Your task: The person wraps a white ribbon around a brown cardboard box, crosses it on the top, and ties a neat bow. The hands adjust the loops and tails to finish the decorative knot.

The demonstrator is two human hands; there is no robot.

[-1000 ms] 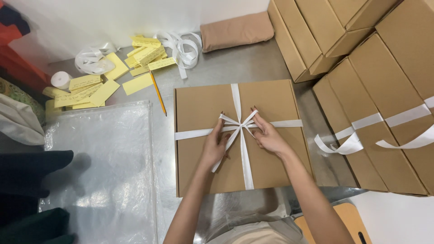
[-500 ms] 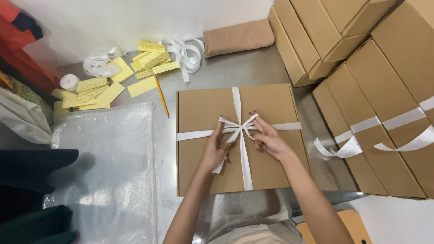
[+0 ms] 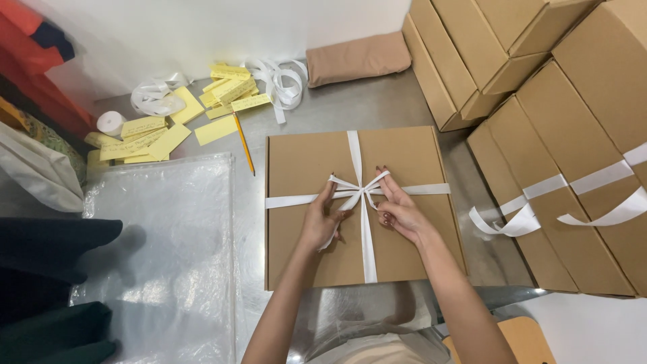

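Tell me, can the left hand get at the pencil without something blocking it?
Probably yes. The left hand is busy on the white ribbon, but the pencil lies apart on bare table beside the box's left edge, uncovered.

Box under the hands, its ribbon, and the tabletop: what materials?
Box: looks like brown cardboard, matte, with folded edges. Ribbon: white, flat, faintly shiny, probably satin or plastic; left hand and right hand pinch its bow. Tabletop: grey with blurred reflections, likely stainless steel.
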